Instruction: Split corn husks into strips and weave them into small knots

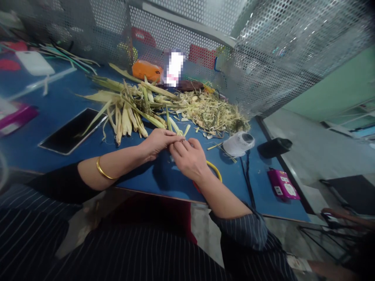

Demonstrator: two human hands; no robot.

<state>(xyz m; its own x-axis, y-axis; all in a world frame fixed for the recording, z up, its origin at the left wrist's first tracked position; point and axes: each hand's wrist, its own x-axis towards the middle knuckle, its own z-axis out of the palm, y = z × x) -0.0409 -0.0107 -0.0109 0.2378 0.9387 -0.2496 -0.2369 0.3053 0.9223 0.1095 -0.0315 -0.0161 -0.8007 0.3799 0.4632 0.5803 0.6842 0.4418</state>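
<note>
My left hand [159, 144], with a gold bangle on that forearm, pinches the base of a small bunch of pale green corn husk strips [177, 128]. Against it, my right hand [189, 156] has its fingers closed at the same spot; what lies between those fingertips is mostly hidden. Just beyond my hands lies a pile of corn husks [127, 117], with shredded husk scraps [211, 111] to its right. A cone of white thread [238, 144] lies on its side to the right. Partly under my right wrist is a yellow loop [216, 170].
A blue table [152, 179] carries a dark-screened tablet [73, 130] at left, an orange packet [146, 71] behind the husks, and a purple tissue pack [283, 185] beside a dark roll [274, 147] at right. Perforated metal panels [187, 31] stand along the back.
</note>
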